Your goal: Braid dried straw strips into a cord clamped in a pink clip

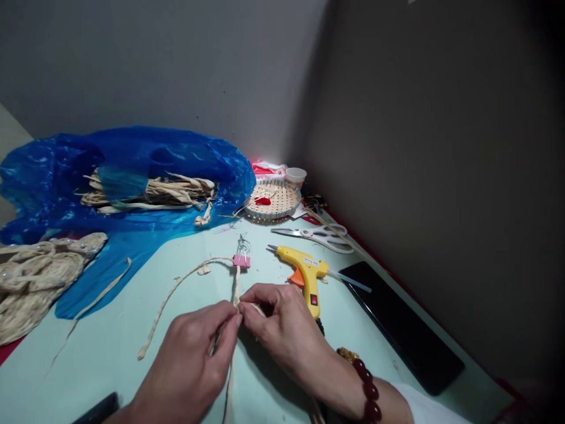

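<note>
A pale, twisted plant-fibre cord runs toward me from a pink binder clip on the table. My left hand pinches the cord between thumb and forefinger. Right beside it, my right hand is closed on the fibre strands at the same spot, fingertips nearly touching the left ones. One loose cord end curves from the clip out to the left. Below my hands a strand trails down toward the near edge. The exact crossing of the strands is hidden by my fingers.
A yellow glue gun lies right of the clip, with white-handled scissors behind it. Farther right is a black flat object. A blue plastic bag holds dried fibre. Woven slippers and a round woven tray flank it.
</note>
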`<state>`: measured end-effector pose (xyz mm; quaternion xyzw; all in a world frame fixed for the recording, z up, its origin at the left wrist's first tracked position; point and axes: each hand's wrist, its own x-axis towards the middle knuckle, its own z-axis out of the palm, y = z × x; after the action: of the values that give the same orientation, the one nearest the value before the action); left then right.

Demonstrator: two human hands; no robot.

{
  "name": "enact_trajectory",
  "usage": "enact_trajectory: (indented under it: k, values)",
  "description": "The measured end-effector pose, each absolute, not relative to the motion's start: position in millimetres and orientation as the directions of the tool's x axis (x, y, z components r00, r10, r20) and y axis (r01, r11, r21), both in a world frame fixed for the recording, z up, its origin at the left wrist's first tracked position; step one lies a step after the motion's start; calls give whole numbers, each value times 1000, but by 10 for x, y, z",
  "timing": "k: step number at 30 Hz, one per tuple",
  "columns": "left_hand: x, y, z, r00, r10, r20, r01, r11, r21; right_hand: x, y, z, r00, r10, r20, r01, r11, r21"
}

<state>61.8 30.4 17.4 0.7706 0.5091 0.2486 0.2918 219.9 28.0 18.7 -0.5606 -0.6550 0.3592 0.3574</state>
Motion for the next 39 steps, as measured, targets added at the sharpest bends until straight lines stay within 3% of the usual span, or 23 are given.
enact_trajectory:
  k: [3, 6, 10, 12, 13, 15, 17, 19, 21, 24, 27, 30, 35, 39]
  values:
    - [628, 238, 45, 557, 769, 315, 685, -639, 350, 2225, 291, 160, -161, 987, -3, 344, 54, -937]
    - [633, 195, -76, 692, 608, 388, 645, -763, 45, 2231, 301, 119, -199, 978, -62, 210, -19, -977]
    - [635, 125, -137, 759, 464, 457, 573, -809, -130, 2221, 308, 96, -194, 974, -115, 105, -96, -990]
    - [621, 114, -94, 763, 447, 467, 535, -842, -68, 2233, 306, 118, -199, 968, -154, 74, -142, -987]
    - [610, 130, -54, 733, 490, 471, 541, -840, 33, 2244, 304, 135, -202, 965, -167, 71, -156, -985]
    - [586, 214, 47, 583, 686, 436, 593, -726, 350, 2271, 299, 175, -197, 966, -165, 87, -151, -985]
    - [574, 353, 142, 354, 912, 208, 603, -393, 694, 2292, 296, 207, -191, 968, -159, 108, -141, -984]
    - [584, 495, 197, 339, 918, -204, 469, 23, 883, 2300, 296, 223, -192, 968, -164, 108, -145, -983]
    - [611, 591, 202, 470, 775, -421, 306, 304, 902, 2297, 296, 224, -215, 964, -155, 88, -139, -986]
    - [652, 629, 176, 533, 711, -458, 150, 454, 878, 2292, 279, 226, -245, 965, -91, 163, -52, -985]
    - [668, 607, 170, 491, 743, -455, 173, 429, 887, 2291, 225, 251, -225, 974, -7, 446, 97, -890]
    - [676, 582, 175, 454, 776, -438, 186, 398, 898, 2285, 151, 279, -175, 984, 39, 657, 146, -740]
    - [675, 561, 168, 412, 790, -454, 237, 388, 891, 2279, 96, 281, -177, 983, 55, 742, 170, -649]
    - [632, 589, 184, 407, 837, -366, 374, 212, 903, 2301, 114, 307, -200, 977, 75, 793, 206, -574]
